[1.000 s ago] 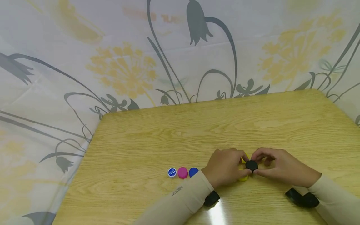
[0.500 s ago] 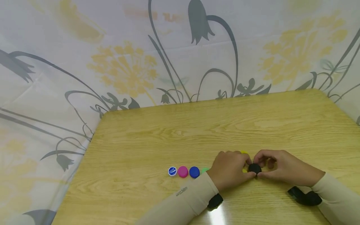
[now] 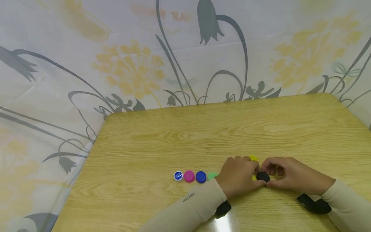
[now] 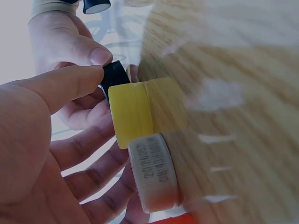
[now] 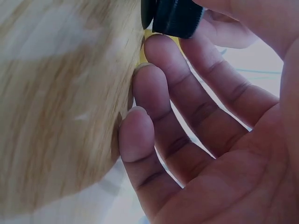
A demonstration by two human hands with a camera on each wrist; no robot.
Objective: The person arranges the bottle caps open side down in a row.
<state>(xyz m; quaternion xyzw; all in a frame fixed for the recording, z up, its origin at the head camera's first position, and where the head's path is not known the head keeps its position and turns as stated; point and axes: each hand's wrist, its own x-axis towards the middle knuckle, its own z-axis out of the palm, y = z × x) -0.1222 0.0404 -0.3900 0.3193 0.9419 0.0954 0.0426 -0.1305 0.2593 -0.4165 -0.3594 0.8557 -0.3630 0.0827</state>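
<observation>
A black bottle cap (image 3: 263, 178) is pinched from both sides at the right of a row of caps. My left hand (image 3: 239, 176) grips its left edge with thumb and fingertips; my right hand (image 3: 294, 176) holds the right edge the same way. In the left wrist view the black cap (image 4: 113, 77) is tilted on the table beside a yellow cap (image 4: 131, 114), the thumb on its side. In the right wrist view the black cap (image 5: 177, 17) is cut off by the top edge, with the other right fingers (image 5: 150, 91) loosely bent below. Another yellow cap (image 3: 253, 158) shows behind my left hand.
Left of my hands, a blue-and-white cap (image 3: 178, 176), a pink cap (image 3: 189, 176), a blue cap (image 3: 201, 177) and a partly hidden green cap (image 3: 212, 176) form a row. A white cap (image 4: 154, 172) with printed digits stands near the yellow one. A patterned cloth (image 3: 185, 64) hangs behind the table.
Both hands and the black cap have shifted slightly right and toward me. The green cap, hidden earlier behind my left arm, now shows partly.
</observation>
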